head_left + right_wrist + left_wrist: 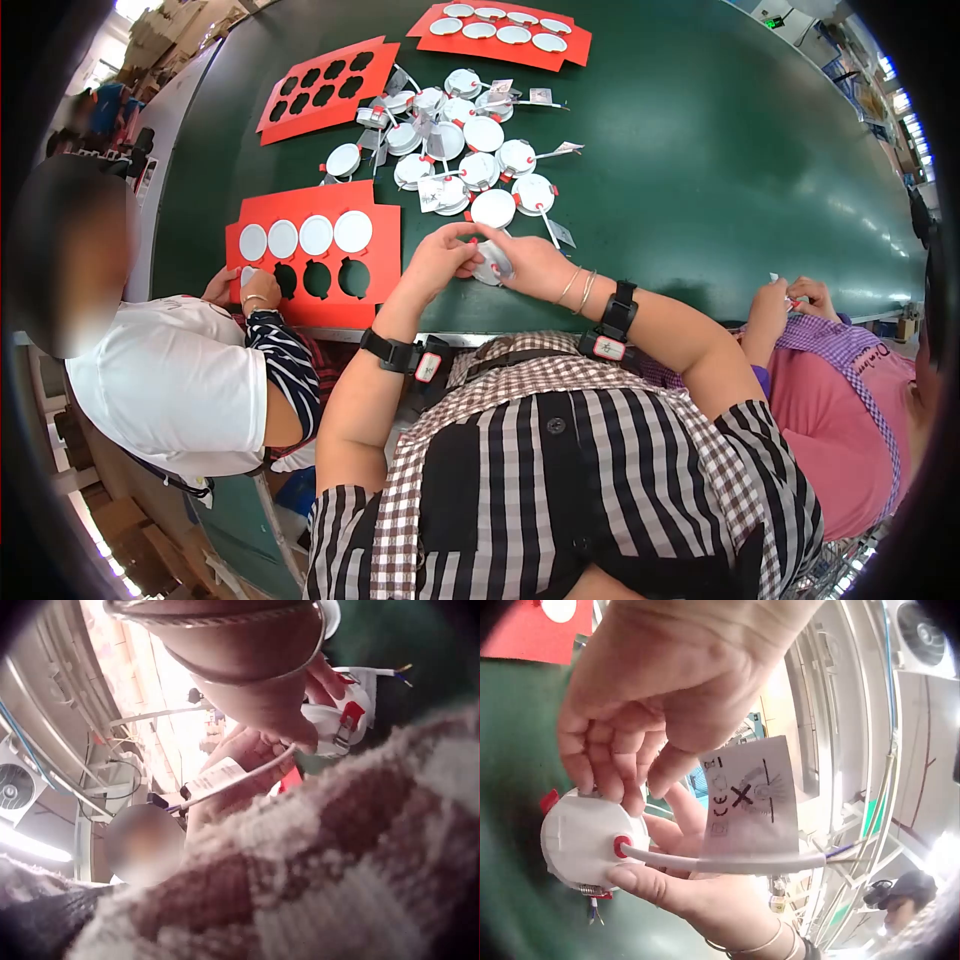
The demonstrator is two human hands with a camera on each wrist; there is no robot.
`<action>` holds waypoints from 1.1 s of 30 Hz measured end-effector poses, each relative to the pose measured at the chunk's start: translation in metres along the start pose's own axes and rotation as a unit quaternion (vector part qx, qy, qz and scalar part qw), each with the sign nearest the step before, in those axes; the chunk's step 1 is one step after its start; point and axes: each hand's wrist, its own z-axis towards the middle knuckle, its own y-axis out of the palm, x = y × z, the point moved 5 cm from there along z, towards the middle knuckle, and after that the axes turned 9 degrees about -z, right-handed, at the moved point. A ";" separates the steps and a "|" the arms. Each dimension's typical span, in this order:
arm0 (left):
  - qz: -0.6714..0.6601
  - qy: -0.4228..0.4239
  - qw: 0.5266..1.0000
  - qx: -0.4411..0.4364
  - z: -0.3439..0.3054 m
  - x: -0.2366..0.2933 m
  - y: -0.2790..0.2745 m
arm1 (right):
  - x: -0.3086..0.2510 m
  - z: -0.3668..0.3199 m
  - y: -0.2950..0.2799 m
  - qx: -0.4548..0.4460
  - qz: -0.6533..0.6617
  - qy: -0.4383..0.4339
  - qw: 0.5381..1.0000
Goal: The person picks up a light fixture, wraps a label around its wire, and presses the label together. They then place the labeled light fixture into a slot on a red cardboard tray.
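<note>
Grip, head view: left hand (440,258) and right hand (540,268) meet at the near side of the green worktop (690,180), both on one round white lamp (486,273). Pile of white lamps with trailing cables (448,140) sits just beyond, on the far side. Careless forward push could knock the nearest ones and tangle leads.

Left wrist view: right thumb pressed on the lamp's back, fingers behind, pinching it; left fingers curled onto the rim. Cannot tell what lies under those fingertips. Coiled metal spring (592,889) shows at the rim; if loaded, it could snap back on a finger. White cable (660,859) leaves the back beside the thumb, white printed paper label (742,799) on it; a tug could tear the label or strain the cable.

Right wrist view: cable slants towards the brown-and-white checked apron (337,840); loose end could snag there, pulling the lamp askew. Left grip mostly hidden.
</note>
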 end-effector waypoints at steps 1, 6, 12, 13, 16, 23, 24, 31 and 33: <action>-0.028 -0.022 0.999 0.007 -0.005 0.000 0.000 | 0.007 0.000 0.003 0.011 0.012 0.017 1.000; 0.019 0.239 0.948 0.211 -0.041 0.063 -0.010 | 0.013 0.003 -0.045 0.103 0.100 0.147 0.979; 0.124 0.253 0.950 0.132 -0.075 0.121 0.061 | -0.022 0.011 -0.096 0.286 -0.167 0.073 0.941; 0.190 0.259 0.932 0.167 -0.075 0.125 0.062 | -0.023 0.011 -0.100 0.291 -0.202 0.083 0.932; 0.124 0.220 0.956 0.150 -0.068 0.119 0.054 | -0.027 0.007 -0.108 0.309 -0.219 0.060 0.923; 0.148 0.186 0.963 0.125 -0.075 0.120 0.058 | -0.022 0.001 -0.110 0.294 -0.244 0.093 0.919; 0.184 0.171 0.960 0.120 -0.073 0.118 0.058 | -0.023 0.001 -0.111 0.290 -0.251 0.098 0.918; 0.340 0.175 0.907 0.176 -0.069 0.114 0.032 | -0.021 -0.006 -0.121 0.278 -0.118 0.113 0.947; 0.484 0.277 0.790 0.252 -0.075 0.131 0.024 | -0.016 -0.008 -0.115 0.212 0.036 0.090 0.972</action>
